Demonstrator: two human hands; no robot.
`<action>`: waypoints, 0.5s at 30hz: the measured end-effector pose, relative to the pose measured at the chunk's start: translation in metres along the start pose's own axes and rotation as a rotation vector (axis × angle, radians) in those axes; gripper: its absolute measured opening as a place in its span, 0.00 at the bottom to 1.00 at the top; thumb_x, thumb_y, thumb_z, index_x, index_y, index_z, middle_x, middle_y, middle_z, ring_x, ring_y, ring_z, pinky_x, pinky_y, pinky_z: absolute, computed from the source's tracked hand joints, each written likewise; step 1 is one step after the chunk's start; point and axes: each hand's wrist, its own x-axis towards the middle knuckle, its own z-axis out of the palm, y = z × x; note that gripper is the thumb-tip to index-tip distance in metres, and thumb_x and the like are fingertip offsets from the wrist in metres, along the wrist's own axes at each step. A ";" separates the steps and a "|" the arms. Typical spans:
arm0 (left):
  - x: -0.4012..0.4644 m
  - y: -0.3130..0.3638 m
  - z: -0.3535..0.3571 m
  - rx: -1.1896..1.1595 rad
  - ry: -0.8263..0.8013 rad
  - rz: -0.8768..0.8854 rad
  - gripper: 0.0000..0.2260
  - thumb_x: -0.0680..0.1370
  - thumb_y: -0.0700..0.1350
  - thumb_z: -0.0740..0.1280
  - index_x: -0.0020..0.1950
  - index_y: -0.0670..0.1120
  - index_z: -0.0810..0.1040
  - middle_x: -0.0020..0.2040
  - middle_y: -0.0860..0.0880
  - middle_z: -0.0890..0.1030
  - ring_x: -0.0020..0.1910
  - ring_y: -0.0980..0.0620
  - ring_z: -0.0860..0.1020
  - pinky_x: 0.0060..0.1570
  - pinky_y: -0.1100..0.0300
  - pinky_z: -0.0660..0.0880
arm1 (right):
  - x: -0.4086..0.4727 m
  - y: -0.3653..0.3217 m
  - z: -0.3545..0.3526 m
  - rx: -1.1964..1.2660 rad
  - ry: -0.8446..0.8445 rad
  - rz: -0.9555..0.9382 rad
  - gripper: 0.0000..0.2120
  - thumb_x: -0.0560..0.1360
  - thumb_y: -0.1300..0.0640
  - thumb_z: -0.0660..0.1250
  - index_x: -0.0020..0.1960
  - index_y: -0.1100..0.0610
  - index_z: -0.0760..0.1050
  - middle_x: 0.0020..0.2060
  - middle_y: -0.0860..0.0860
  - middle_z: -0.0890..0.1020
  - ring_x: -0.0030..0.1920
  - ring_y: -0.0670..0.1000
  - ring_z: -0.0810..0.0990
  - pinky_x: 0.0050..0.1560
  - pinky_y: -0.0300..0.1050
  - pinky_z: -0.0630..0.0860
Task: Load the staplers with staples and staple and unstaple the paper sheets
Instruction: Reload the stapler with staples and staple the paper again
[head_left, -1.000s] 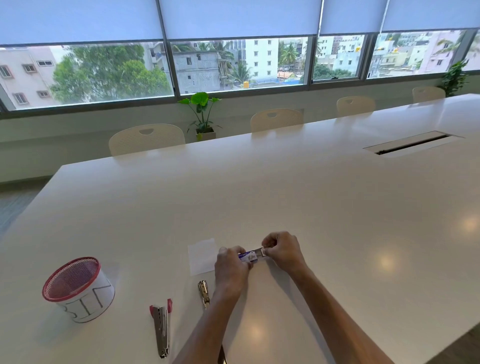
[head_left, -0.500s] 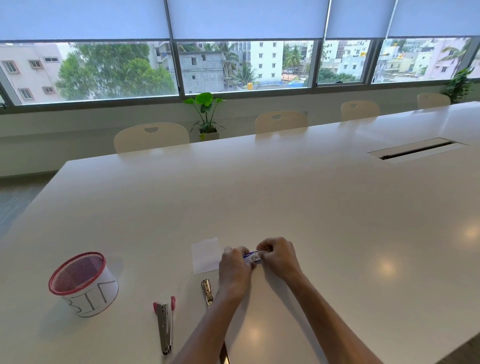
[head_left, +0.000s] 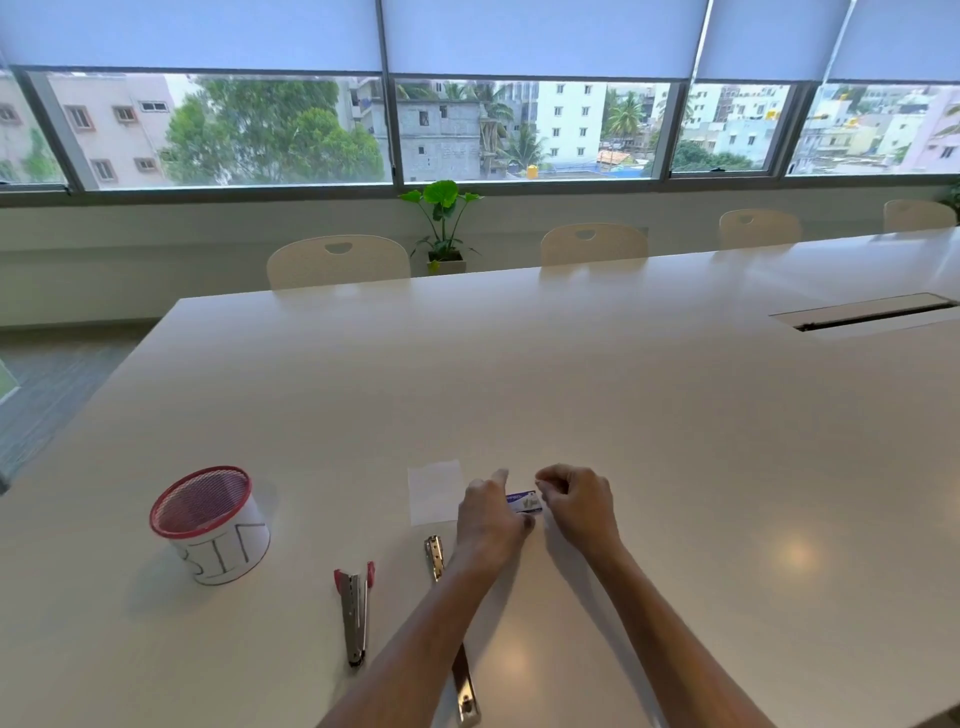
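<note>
A small blue and white staple box (head_left: 523, 502) sits between my two hands, just above the white table (head_left: 597, 395). My left hand (head_left: 488, 517) grips its left end, with the index finger lifted. My right hand (head_left: 575, 501) has curled fingers pinching at the box's right end. A small white paper sheet (head_left: 435, 491) lies flat to the left of my left hand. A red-ended stapler (head_left: 355, 608) lies opened out near the front edge. A second, metal stapler (head_left: 434, 557) lies opened too, partly hidden under my left forearm.
A red mesh cup labelled BIN (head_left: 209, 522) stands at the left front. A cable slot (head_left: 865, 314) is set in the table at the far right. Chairs (head_left: 337, 260) line the far edge, with a potted plant (head_left: 444, 223) behind.
The grey inner tray that stuck out of the box a second ago no longer shows. My hands have drawn closer together on the box, and my left index finger has lifted.
</note>
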 end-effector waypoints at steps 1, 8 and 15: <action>-0.001 0.000 -0.003 0.006 0.005 -0.005 0.30 0.69 0.47 0.74 0.69 0.45 0.69 0.57 0.41 0.78 0.56 0.43 0.77 0.54 0.56 0.73 | 0.000 -0.001 0.000 0.001 0.020 -0.014 0.05 0.72 0.59 0.70 0.45 0.54 0.84 0.41 0.48 0.87 0.43 0.46 0.84 0.49 0.43 0.78; -0.016 -0.019 -0.041 0.109 0.177 0.003 0.25 0.71 0.51 0.73 0.65 0.44 0.72 0.59 0.43 0.76 0.54 0.44 0.78 0.52 0.56 0.74 | -0.003 -0.014 0.006 0.026 0.020 -0.100 0.04 0.72 0.59 0.71 0.46 0.55 0.84 0.41 0.48 0.87 0.42 0.47 0.84 0.48 0.45 0.79; -0.037 -0.038 -0.060 0.284 0.083 -0.154 0.19 0.70 0.54 0.73 0.52 0.42 0.77 0.49 0.43 0.82 0.47 0.45 0.81 0.41 0.58 0.76 | -0.011 -0.031 0.023 0.113 -0.084 -0.178 0.05 0.72 0.60 0.71 0.47 0.54 0.84 0.40 0.47 0.86 0.39 0.42 0.83 0.48 0.42 0.81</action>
